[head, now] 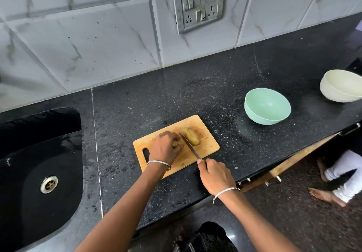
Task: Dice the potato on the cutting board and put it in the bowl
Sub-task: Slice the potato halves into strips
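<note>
Two bare arms reach in from the lower edge over the black speckled counter (195,94). At the left of the counter is a black sink (39,163), cut off by the frame edge. The wooden cutting board (208,144) lies on the counter before the person. To its right, well apart, stands the green bowl (267,105), and further right a cream bowl (341,86), cut by the right edge.

The left hand (164,149) is on the board, its fingers curled down over one potato piece (177,144), so most of this piece is hidden. The right hand (214,175) is just off the near edge of the board and grips the knife (191,146); the handle is hidden inside the fist. The blade lies slanted between the two pieces, just beside the other potato half (191,136), which rests on the board. Whether the blade touches the wood I cannot tell.
</note>
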The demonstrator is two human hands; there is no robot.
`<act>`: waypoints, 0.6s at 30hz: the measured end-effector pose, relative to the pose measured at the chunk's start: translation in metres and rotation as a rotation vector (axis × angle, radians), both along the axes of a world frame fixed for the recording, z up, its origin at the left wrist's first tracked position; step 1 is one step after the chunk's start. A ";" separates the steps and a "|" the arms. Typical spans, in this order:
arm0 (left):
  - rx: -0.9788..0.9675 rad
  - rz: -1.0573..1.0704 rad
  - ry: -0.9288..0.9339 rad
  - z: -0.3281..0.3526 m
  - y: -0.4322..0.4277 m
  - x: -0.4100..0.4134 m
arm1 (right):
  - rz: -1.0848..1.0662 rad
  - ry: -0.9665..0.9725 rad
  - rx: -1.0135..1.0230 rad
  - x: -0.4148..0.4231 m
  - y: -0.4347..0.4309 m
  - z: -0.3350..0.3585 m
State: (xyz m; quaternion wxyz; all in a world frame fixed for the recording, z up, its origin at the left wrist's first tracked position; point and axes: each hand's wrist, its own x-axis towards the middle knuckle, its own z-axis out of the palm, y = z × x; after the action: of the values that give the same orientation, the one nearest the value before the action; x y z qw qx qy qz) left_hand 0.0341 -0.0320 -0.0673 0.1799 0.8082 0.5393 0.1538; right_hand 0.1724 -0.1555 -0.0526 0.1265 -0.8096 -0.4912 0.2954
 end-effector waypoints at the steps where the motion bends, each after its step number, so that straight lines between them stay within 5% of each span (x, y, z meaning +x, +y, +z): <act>1: 0.007 0.015 -0.010 0.000 -0.001 -0.001 | 0.013 -0.015 -0.003 -0.002 0.000 0.001; 18: -0.007 0.158 -0.065 -0.001 -0.006 -0.002 | 0.109 -0.004 0.037 -0.013 0.003 -0.011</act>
State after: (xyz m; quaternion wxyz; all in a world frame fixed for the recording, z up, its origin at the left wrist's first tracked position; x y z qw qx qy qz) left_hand 0.0316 -0.0376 -0.0686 0.1873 0.7571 0.5957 0.1918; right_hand 0.1599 -0.1529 -0.0633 0.1242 -0.7798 -0.5401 0.2912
